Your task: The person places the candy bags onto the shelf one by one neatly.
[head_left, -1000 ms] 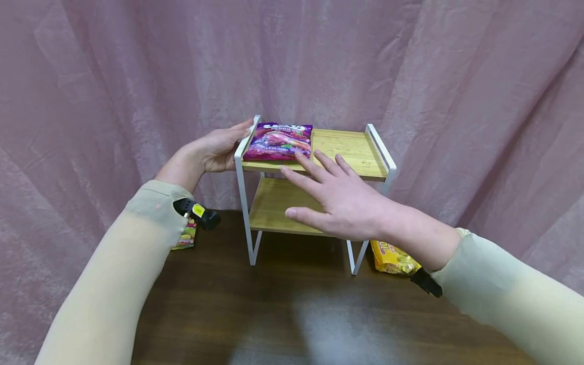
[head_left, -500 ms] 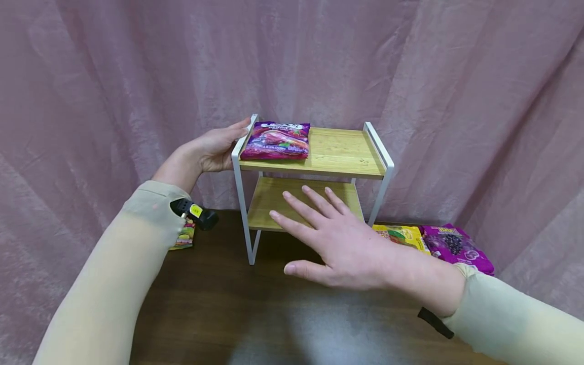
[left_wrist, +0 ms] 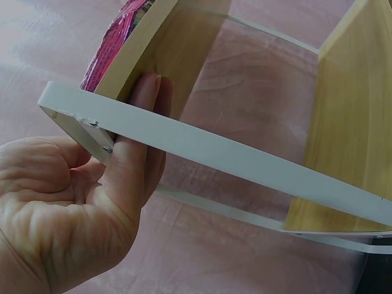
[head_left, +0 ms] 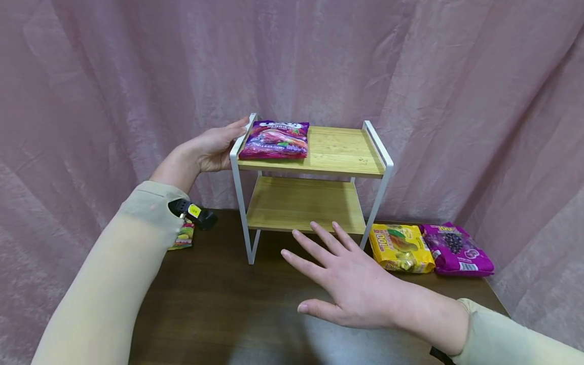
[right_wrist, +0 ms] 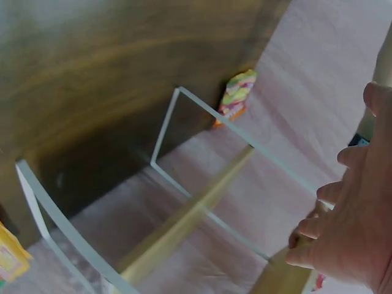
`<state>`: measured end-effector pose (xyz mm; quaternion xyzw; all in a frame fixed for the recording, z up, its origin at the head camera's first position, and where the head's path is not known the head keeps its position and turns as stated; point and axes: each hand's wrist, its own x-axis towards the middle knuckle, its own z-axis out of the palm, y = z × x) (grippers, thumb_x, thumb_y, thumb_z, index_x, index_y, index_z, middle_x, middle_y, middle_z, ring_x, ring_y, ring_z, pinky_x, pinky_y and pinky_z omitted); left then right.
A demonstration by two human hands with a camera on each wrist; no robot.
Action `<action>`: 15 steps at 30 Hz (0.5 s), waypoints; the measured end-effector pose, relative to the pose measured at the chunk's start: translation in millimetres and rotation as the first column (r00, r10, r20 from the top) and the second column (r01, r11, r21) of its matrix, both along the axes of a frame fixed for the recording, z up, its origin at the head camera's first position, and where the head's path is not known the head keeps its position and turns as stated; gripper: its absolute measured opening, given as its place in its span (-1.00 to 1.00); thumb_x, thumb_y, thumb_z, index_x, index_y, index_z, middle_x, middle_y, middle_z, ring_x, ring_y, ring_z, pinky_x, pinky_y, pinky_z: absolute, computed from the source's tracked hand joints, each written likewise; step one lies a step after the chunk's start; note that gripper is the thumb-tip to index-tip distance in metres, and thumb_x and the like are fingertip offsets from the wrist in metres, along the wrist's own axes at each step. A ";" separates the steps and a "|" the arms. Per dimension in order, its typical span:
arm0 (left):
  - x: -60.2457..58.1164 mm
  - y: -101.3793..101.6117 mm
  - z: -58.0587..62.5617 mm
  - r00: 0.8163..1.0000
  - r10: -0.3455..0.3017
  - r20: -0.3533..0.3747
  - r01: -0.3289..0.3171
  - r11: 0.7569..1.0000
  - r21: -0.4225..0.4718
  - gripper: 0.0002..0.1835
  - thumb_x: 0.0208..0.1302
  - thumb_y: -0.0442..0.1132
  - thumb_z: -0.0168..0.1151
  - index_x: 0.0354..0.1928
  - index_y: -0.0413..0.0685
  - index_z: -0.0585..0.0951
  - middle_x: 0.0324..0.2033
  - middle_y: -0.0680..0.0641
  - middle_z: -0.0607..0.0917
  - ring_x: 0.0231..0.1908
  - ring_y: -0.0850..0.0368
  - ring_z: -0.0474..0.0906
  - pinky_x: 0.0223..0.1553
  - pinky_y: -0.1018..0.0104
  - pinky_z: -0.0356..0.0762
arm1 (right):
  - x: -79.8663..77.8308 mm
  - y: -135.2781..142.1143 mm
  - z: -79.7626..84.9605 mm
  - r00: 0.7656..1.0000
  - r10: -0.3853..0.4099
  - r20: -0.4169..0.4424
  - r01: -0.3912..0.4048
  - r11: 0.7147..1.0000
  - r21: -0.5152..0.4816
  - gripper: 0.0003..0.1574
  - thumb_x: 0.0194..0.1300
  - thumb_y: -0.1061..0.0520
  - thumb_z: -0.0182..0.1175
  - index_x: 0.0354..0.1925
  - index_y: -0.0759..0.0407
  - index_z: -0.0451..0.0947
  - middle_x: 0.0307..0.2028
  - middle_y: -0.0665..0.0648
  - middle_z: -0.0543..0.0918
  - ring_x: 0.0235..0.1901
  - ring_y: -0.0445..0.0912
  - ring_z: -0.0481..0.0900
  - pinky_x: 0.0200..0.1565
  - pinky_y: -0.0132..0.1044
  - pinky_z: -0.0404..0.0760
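Dark wooden table point(head_left: 205, 314) bears a two-tier shelf point(head_left: 347, 147). The right hand point(head_left: 351, 279), fingers spread wide, hovers before it; the left hand point(head_left: 214, 149) grips its white side frame point(left_wrist: 202, 146). Mango bag point(head_left: 401, 248) and grape bag point(head_left: 458, 251) lie at right; a berries bag point(head_left: 276, 141) lies on top.

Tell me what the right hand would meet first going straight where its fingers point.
Likely the lower shelf: in the head view, the right hand points toward its front edge, though depth is unclear.
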<state>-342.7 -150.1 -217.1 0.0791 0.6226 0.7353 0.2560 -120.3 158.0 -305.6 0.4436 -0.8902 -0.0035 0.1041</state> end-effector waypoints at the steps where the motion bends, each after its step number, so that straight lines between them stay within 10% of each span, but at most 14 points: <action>1: 0.5 -0.3 0.2 1.000 -0.001 -0.003 0.001 1.000 -0.002 -0.38 0.66 0.03 -0.23 0.60 0.71 -0.10 -0.10 -0.22 0.69 -0.36 0.02 0.76 -0.33 0.18 0.78 | 1.0 0.8 -3.3 1.000 -0.006 0.007 0.006 1.000 -0.003 -0.03 0.49 -0.54 -0.17 0.65 -0.32 -0.19 0.64 0.02 -0.20 0.60 0.09 -0.34 0.53 0.24 -0.23; 15: 4.0 -1.2 1.1 1.000 -0.006 -0.008 0.006 1.000 -0.008 -0.37 0.65 0.04 -0.22 0.60 0.70 -0.10 0.00 -0.24 0.65 -0.31 0.00 0.77 -0.29 0.16 0.78 | 11.1 15.1 -48.8 0.994 -0.079 0.073 0.083 0.995 -0.051 -0.04 0.49 -0.54 -0.17 0.65 -0.30 -0.13 0.63 0.02 -0.12 0.59 0.12 -0.21 0.50 0.32 -0.08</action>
